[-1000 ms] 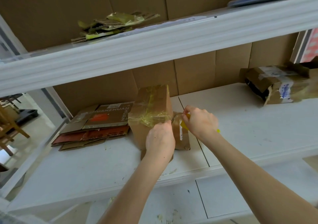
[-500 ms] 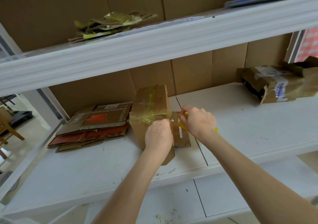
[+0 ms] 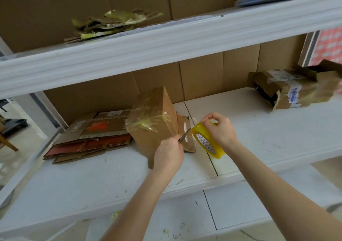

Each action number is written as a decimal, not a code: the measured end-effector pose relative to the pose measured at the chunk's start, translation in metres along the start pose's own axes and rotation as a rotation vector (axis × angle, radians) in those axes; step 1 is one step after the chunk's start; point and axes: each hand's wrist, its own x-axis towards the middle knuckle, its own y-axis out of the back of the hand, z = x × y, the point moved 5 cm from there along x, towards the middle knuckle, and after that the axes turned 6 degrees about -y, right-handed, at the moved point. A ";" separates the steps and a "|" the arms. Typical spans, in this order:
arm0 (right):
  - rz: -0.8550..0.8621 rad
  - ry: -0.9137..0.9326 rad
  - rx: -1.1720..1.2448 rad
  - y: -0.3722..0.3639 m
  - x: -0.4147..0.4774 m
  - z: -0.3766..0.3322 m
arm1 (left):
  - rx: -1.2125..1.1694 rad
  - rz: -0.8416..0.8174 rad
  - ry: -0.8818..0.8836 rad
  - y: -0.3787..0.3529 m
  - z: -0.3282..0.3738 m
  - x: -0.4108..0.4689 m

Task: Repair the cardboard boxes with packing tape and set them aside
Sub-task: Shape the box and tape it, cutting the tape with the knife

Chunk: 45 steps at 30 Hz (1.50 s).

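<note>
A small brown cardboard box [image 3: 153, 118] stands tilted on the white shelf [image 3: 249, 129], wrapped in crumpled clear tape, with a loose flap [image 3: 185, 129] on its right side. My left hand [image 3: 168, 155] is closed on a small blade [image 3: 184, 135] that points up at the flap's edge. My right hand [image 3: 218, 129] holds a yellow roll of packing tape [image 3: 207, 140] just right of the flap, a short way off the box.
Flattened boxes [image 3: 92, 131] are stacked at the left of the shelf. A torn, taped box [image 3: 294, 89] lies at the far right. Cardboard scraps with tape [image 3: 112, 24] sit on the upper shelf. A lower shelf [image 3: 240, 207] runs beneath.
My right hand has pulled away to the right, bringing the yellow tape roll into view. My left hand dropped lower and now shows the blade at the flap.
</note>
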 end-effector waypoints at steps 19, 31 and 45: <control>0.055 0.020 0.079 -0.037 -0.011 -0.009 | 0.031 0.216 0.502 0.038 -0.238 -0.046; 0.015 0.068 0.080 -0.028 -0.023 -0.011 | -0.125 0.497 -0.399 0.064 -0.077 -0.021; -0.274 0.084 0.010 -0.001 -0.042 -0.009 | -0.496 0.097 -0.242 0.022 0.012 0.052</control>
